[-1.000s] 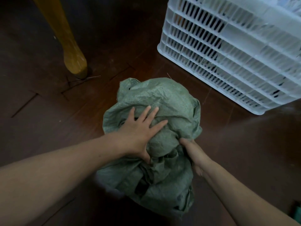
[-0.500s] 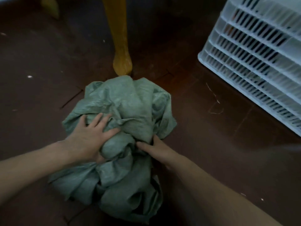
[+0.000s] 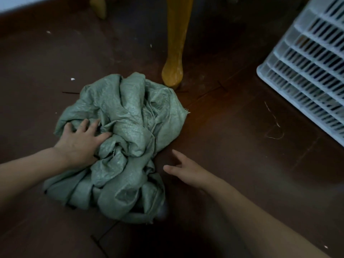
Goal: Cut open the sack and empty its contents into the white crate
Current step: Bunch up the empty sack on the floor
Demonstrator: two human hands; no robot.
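A crumpled green woven sack [image 3: 128, 127] lies in a heap on the dark wooden floor. My left hand [image 3: 81, 140] presses on its left side with spread fingers. Just right of the sack, my right hand [image 3: 188, 170] hovers over the floor, fingers loosely extended, holding nothing and apart from the fabric. The white slatted crate [image 3: 305, 75] stands at the upper right, well away from the sack. Nothing inside the crate can be made out.
A yellow wooden furniture leg [image 3: 174, 53] stands right behind the sack, and a second leg [image 3: 98, 6] shows at the top left. Loose threads [image 3: 273, 127] and small white scraps lie on the floor between sack and crate.
The sack has slid left, away from the crate, up to the yellow leg. My right hand has let go of the fabric and pulled back to the right. The left hand stays pressed on it.
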